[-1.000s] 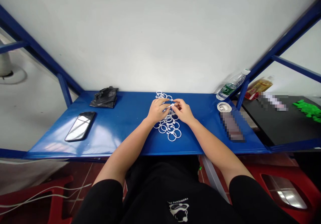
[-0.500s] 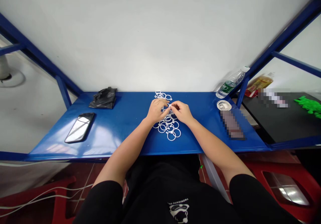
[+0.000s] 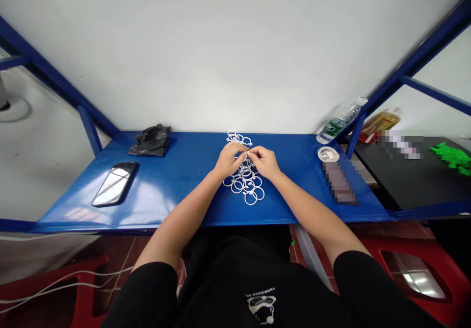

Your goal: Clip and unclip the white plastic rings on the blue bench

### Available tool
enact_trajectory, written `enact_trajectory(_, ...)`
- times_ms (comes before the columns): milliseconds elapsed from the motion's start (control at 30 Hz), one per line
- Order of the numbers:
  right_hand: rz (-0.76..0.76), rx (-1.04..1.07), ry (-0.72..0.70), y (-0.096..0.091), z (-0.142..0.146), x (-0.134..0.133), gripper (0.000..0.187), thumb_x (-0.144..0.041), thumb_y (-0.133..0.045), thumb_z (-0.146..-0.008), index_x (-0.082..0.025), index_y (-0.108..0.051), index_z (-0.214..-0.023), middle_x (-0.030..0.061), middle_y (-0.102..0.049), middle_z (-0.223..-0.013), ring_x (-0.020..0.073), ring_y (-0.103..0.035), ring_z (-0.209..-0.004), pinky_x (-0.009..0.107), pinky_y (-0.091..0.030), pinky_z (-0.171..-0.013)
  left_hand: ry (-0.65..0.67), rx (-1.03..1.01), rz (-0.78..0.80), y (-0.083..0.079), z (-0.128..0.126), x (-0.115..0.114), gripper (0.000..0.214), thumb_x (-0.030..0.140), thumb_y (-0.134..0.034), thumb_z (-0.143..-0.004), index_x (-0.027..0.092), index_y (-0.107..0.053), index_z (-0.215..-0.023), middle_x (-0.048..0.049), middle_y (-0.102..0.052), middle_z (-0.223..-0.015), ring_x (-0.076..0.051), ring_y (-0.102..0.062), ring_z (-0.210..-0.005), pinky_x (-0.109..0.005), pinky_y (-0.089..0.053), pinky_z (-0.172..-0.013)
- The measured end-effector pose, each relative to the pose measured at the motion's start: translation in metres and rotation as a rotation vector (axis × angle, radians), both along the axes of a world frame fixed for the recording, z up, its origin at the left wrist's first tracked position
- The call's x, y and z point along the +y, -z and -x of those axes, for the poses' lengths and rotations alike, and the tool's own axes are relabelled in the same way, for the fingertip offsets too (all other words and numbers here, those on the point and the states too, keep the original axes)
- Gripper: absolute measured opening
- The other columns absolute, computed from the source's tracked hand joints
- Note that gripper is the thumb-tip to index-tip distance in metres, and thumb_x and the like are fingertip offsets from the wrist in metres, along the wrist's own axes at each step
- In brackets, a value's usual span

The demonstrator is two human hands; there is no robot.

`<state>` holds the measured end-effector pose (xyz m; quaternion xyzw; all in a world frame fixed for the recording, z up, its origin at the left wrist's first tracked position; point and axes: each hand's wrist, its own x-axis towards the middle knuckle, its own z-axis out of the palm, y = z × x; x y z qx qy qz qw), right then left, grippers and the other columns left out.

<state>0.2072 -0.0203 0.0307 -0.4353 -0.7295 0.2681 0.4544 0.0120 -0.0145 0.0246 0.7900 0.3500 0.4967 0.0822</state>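
My left hand [image 3: 231, 160] and my right hand [image 3: 265, 161] meet above the middle of the blue table. Thumbs and fingers of both pinch one small white plastic ring between them, mostly hidden by the fingertips. Under and in front of my hands lies a loose pile of white plastic rings [image 3: 237, 187], thin loops with small knobs, many overlapping. Beyond my fingers, near the wall, sits a smaller cluster of the same rings [image 3: 246, 141].
On the blue table [image 3: 191, 186] a phone [image 3: 115, 185] and a crumpled black bag [image 3: 150, 140] lie to the left. A clear bottle [image 3: 338, 124] leans at the back right, near a white roll [image 3: 328, 155] and a blurred-out item. Blue frame bars rise at both sides.
My fingertips have drawn closer together around the white ring, and the left fingers have curled in. The view has shifted slightly. The piles look unchanged.
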Motion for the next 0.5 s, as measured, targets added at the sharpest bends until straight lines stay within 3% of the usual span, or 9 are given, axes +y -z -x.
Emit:
enact_trajectory(133, 0.051, 0.028, -0.046, -0.001, 0.000, 0.003, 0.023, -0.044, -0.067, -0.097, -0.023, -0.074, -0.093, 0.0010, -0.075, -0.075, 0.0188, -0.069, -0.066, 0.031, -0.054, -0.064, 0.024, 0.006, 0.042, 0.000, 0.000, 0.001, 0.018, 0.033, -0.056, -0.105, 0.024, -0.071, -0.099, -0.0056, -0.079, -0.104, -0.021, -0.072, -0.102, -0.042, -0.057, -0.098)
enact_trajectory(200, 0.003, -0.016, -0.016, -0.001, -0.005, 0.007, 0.022, -0.043, -0.066, -0.098, -0.023, -0.075, -0.096, 0.0026, -0.077, -0.081, 0.0201, -0.071, -0.071, 0.032, -0.056, -0.068, -0.010, 0.017, 0.054, 0.004, 0.002, 0.004, 0.020, 0.036, -0.056, -0.106, 0.024, -0.072, -0.105, -0.0067, -0.079, -0.110, -0.022, -0.072, -0.107, -0.043, -0.056, -0.101)
enact_trajectory(333, -0.216, -0.230, 0.072, -0.006, -0.023, 0.014, 0.021, -0.036, -0.062, -0.101, -0.024, -0.079, -0.100, 0.0072, -0.081, -0.100, 0.0240, -0.075, -0.092, 0.037, -0.058, -0.087, -0.199, 0.092, 0.116, 0.017, 0.014, 0.015, 0.024, 0.035, -0.056, -0.106, 0.024, -0.075, -0.116, -0.0084, -0.078, -0.120, -0.025, -0.069, -0.117, -0.046, -0.051, -0.109)
enact_trajectory(500, -0.266, -0.353, -0.091, -0.009, -0.034, 0.016, 0.021, -0.026, -0.061, -0.099, -0.025, -0.080, -0.106, 0.0053, -0.081, -0.101, 0.0205, -0.074, -0.089, 0.033, -0.058, -0.084, -0.428, 0.312, 0.373, 0.029, 0.023, 0.024, 0.031, 0.036, -0.063, -0.101, 0.029, -0.077, -0.128, -0.0101, -0.067, -0.144, -0.033, -0.055, -0.139, -0.052, -0.043, -0.117)
